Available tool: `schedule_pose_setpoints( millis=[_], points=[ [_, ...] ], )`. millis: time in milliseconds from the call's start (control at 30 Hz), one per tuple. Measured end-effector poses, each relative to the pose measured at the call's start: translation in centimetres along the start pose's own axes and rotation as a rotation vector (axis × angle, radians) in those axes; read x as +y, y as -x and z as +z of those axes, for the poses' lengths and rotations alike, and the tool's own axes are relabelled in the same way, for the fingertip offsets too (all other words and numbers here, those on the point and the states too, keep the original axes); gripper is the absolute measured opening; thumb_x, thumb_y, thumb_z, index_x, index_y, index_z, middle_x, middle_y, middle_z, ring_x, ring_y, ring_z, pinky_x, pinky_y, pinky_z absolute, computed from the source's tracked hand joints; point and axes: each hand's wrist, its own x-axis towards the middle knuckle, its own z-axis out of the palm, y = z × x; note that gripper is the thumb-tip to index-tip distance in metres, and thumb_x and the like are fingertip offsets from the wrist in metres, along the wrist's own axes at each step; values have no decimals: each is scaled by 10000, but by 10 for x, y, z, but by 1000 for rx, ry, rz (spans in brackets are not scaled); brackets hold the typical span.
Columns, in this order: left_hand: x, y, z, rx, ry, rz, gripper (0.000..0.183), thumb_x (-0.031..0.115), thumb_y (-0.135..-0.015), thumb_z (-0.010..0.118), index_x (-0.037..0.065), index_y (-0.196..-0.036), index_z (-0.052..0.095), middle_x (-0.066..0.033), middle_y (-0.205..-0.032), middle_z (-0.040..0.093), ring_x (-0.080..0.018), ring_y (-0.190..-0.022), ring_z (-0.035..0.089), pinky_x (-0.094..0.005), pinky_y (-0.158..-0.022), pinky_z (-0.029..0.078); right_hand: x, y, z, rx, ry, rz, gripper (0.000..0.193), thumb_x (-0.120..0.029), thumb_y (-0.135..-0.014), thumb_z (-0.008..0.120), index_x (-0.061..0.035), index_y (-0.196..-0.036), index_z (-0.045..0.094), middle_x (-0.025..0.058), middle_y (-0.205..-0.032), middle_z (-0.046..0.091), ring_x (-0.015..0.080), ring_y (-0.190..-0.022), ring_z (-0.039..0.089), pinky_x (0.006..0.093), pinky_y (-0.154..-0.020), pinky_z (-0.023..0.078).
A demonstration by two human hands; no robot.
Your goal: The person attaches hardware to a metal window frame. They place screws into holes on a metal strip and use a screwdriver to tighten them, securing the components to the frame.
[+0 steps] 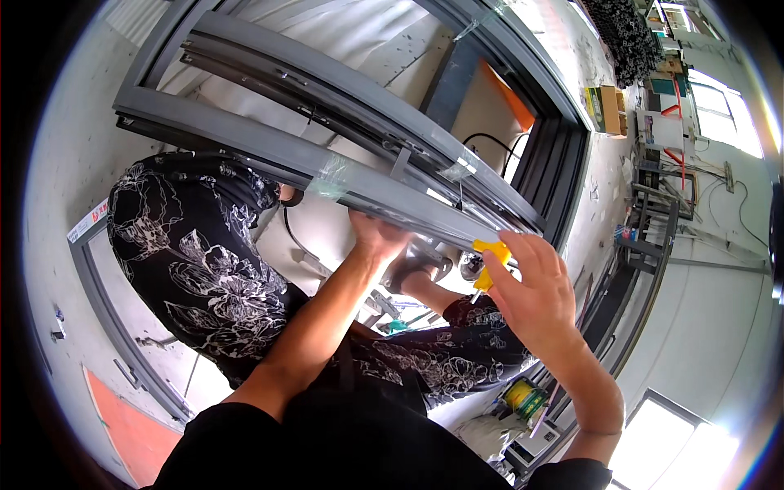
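A grey metal sliding window frame (269, 135) stands tilted before me, with strips of clear tape on its rails. My left hand (380, 237) is closed against the lower edge of the nearest rail, its fingertips hidden behind the metal. Near that rail's right end, my right hand (535, 286) pinches a yellow T-handled driver (492, 260) between thumb and fingers. Its short metal shaft points down and to the left, and the tip touches nothing that I can make out.
My legs in patterned black trousers (196, 253) are bent on both sides below the frame. Another dark frame (106, 302) leans at the left. A cardboard box (612, 110) stands at the far right. Spools (525, 398) and a metal rack (653, 245) line the right side.
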Motion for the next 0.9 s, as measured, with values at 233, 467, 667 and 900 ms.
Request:
schedule_pose_setpoints(
  millis=[233,467,667,900],
  points=[
    [-3,0,9,133,68,6,571,579,-876,480,80,-1084,662,-159,-1184,615,-338,-1166,548,-539,-1033,428,10,-17,2,-518,-816,588,489,-169,-841,746,-53,-1266,534,85,-758,643,184,-645,640,285,-592,525],
    [-6,2,8,185,-4,20,577,580,-872,479,77,-1096,651,-158,-1186,609,-344,-1162,550,-549,-1023,435,39,11,33,-305,-1490,1042,467,-208,-924,665,-44,-1332,506,141,-736,649,192,-610,647,293,-532,531],
    [-3,-2,2,123,45,24,567,572,-876,478,74,-1085,653,-158,-1188,611,-353,-1153,556,-562,-1006,446,18,6,17,35,-365,191,322,5,-777,648,-94,-1082,684,122,-852,603,302,-759,615,378,-640,516],
    [-2,-4,-4,-4,17,11,542,565,-865,502,81,-1046,666,-151,-1137,634,-349,-1126,573,-555,-1001,451,14,-10,17,-33,96,-198,344,-71,-704,647,-14,-1044,656,60,-885,559,214,-873,582,374,-764,520]
  ],
)
